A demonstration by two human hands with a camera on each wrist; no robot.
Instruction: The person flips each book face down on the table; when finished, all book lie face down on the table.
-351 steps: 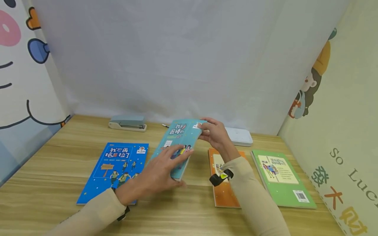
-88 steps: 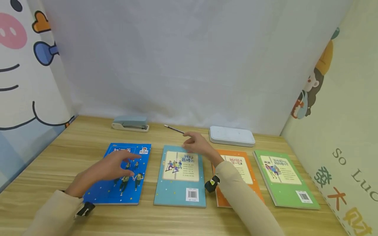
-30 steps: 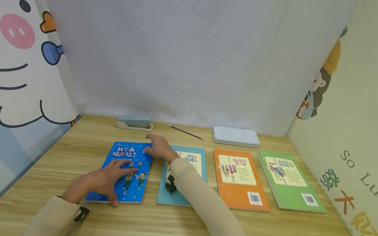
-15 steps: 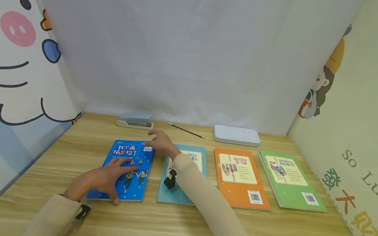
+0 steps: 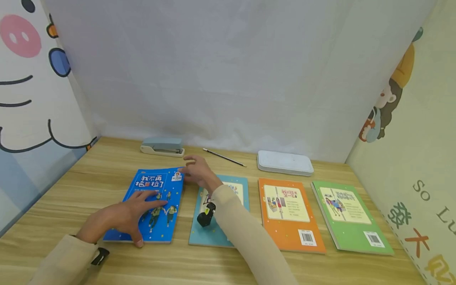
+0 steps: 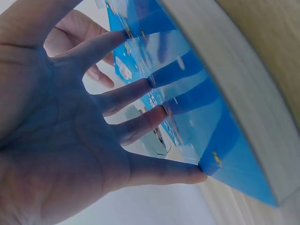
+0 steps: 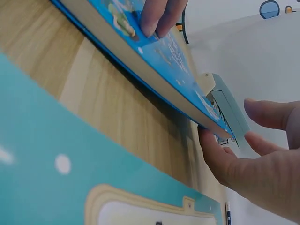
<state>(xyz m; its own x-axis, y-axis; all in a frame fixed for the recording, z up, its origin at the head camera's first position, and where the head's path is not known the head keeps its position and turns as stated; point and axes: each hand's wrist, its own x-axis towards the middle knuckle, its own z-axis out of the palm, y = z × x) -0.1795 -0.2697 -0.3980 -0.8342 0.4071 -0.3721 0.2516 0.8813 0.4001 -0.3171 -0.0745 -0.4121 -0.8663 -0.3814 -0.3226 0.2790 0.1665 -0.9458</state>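
Observation:
A blue paperback book (image 5: 173, 198) with cartoon children on its cover lies at the left of the table. My left hand (image 5: 122, 217) rests on it with spread, fairly straight fingertips touching the cover, the thumb at the near edge. At the book's far right corner, my right hand (image 5: 199, 171) holds the corner with bent fingers; in the right wrist view a fingertip (image 7: 208, 138) is tucked under it. That side of the book stands slightly raised over the table. The right forearm covers part of a teal book (image 5: 201, 231).
Farther right lie an orange book (image 5: 292, 233) and a green book (image 5: 360, 235), back covers up. Along the back of the wooden table (image 5: 213, 269) are a stapler (image 5: 162, 146), a pencil (image 5: 224, 157) and a white case (image 5: 285, 163). A pale curtain (image 5: 231, 79) hangs behind.
Earlier both hands held the teal book up; it now lies back cover up. The left hand has settled on the blue book. The right hand has moved left to its far corner, now slightly raised.

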